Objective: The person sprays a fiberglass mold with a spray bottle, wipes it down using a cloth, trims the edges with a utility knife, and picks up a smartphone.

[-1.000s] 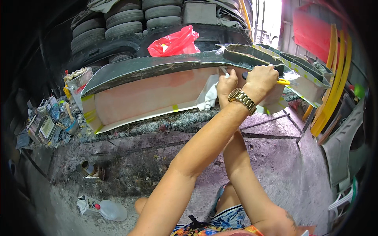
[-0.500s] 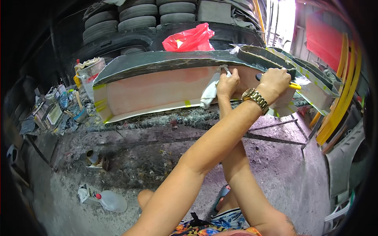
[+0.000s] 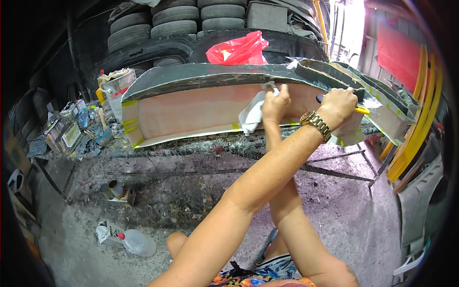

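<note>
My forearms cross. My left hand (image 3: 338, 104), with a gold watch (image 3: 315, 125) at its wrist, is closed round a yellow-and-black handled tool (image 3: 362, 109) near the right end of a long moulded part. The tool's working end is too blurred to name. My right hand (image 3: 276, 103) grips a white cloth (image 3: 252, 114) just under the part's upper lip. The cloth hangs against the pinkish inner face (image 3: 186, 107) of the long moulded part (image 3: 167, 72), which has a dark top, pale edges and bits of yellow-green tape.
A red plastic bag (image 3: 238, 49) sits behind the part. To its left stand a bucket (image 3: 118, 91) and cluttered cans and bottles. Tyres (image 3: 176, 21) are stacked behind. On the floor lie a clear jug (image 3: 139, 243) and a tin (image 3: 115, 188). Yellow strips (image 3: 416, 124) lean at right.
My right hand and the cloth have moved a little left along the part's inner face. My left hand still holds the tool near the right end. The whole view has shifted slightly.
</note>
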Demonstrator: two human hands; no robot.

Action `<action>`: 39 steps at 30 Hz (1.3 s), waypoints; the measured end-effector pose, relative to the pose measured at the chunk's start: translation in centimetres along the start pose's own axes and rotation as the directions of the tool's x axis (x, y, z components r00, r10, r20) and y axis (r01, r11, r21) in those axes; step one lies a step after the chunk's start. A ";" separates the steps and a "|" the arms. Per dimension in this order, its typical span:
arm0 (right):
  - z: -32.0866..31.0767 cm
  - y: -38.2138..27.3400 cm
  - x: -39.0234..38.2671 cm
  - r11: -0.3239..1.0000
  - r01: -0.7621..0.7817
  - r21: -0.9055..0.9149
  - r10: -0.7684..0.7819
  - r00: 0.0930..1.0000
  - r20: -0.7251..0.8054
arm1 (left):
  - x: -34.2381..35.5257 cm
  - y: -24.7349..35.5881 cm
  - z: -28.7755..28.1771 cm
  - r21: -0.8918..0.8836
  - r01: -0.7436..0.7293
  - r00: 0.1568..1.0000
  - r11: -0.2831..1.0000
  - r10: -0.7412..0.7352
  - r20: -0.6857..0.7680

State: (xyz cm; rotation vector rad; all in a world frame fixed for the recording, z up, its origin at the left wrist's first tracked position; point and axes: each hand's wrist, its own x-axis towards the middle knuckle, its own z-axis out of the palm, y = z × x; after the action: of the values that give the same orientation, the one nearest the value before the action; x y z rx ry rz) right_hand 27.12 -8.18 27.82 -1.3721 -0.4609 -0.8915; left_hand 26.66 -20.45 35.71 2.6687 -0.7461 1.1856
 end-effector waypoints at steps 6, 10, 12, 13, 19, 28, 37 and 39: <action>2.6 -2.3 -3.5 0.997 0.054 -0.050 -0.044 0.984 0.173 | 0.0 0.2 0.1 0.003 0.006 1.000 1.000 -0.006 0.031; -0.1 -1.1 -0.4 0.998 -0.067 -0.019 0.068 0.992 0.107 | 0.0 0.2 0.0 -0.014 0.016 1.000 1.000 -0.016 0.005; -0.1 -1.1 -0.3 0.992 -0.123 0.018 0.122 0.991 0.051 | -0.1 0.1 0.0 -0.025 0.000 1.000 1.000 -0.001 -0.024; 0.3 -1.2 -0.6 0.986 -0.163 -0.032 0.164 0.986 0.027 | 0.0 0.1 0.0 -0.017 -0.006 1.000 1.000 0.006 -0.015; 1.9 -0.7 -2.7 0.997 0.058 -0.044 -0.047 0.975 0.217 | 0.3 0.4 0.5 0.008 0.002 1.000 1.000 -0.002 0.029; 3.6 -1.7 -3.8 0.997 0.025 -0.078 -0.015 0.991 0.133 | 0.0 0.0 0.2 0.022 -0.020 1.000 1.000 0.020 -0.004; -0.5 0.9 0.3 0.991 -0.127 0.032 0.124 0.990 0.072 | 0.0 0.0 0.2 0.001 -0.006 1.000 1.000 0.007 -0.030; 1.2 0.1 -1.1 0.996 -0.054 -0.066 0.057 0.998 0.036 | -0.1 -0.1 0.2 0.002 -0.018 1.000 1.000 0.018 0.021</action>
State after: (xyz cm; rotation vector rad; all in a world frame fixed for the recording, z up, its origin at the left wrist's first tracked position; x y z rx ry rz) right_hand 26.79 -6.73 27.10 -1.4561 -0.4242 -0.8424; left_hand 26.75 -20.41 35.55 2.6859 -0.7739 1.1649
